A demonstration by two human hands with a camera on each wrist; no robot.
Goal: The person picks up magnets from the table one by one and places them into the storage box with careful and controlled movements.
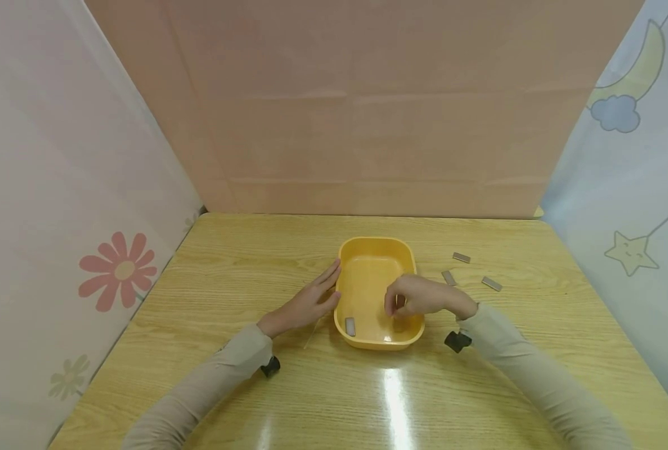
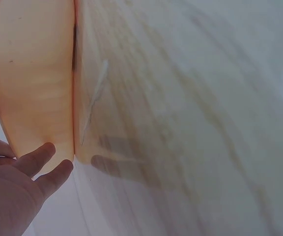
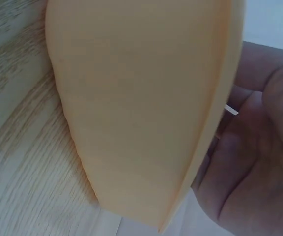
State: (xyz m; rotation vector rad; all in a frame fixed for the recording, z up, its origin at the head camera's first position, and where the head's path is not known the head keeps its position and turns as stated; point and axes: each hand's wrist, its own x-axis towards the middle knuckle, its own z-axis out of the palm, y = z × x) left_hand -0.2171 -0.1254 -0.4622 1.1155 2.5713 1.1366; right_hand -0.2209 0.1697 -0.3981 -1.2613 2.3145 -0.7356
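A yellow tray [image 1: 375, 250] sits near the middle of the wooden counter [image 1: 244, 262], with both hands at it. The left hand [image 1: 305, 304] lies flat on the counter with its fingers straight, and their tips touch the tray's left outer wall; the left wrist view shows those fingers [image 2: 38, 160] against the wall. Held this way, the hand seems to brace the tray so that it does not slide.

The right hand [image 1: 418, 295] hovers over the tray's right side with its fingers curled downward toward the tray floor. In the right wrist view a thin pale edge [image 3: 231, 110] shows between the fingers, which may be a small piece pinched there, but the pictures do not make the grip plain enough to say.

1 small gray piece [image 1: 350, 325] already lies flat on the tray floor at the near left corner. 3 more gray pieces lie on the counter to the right of the tray, apart from each other: one farthest back [image 1: 461, 257], one close to the tray's right rim [image 1: 448, 278], and one farther right [image 1: 492, 284]. They lie within easy reach of the right hand, which fits that hand working over the tray while the left steadies it.
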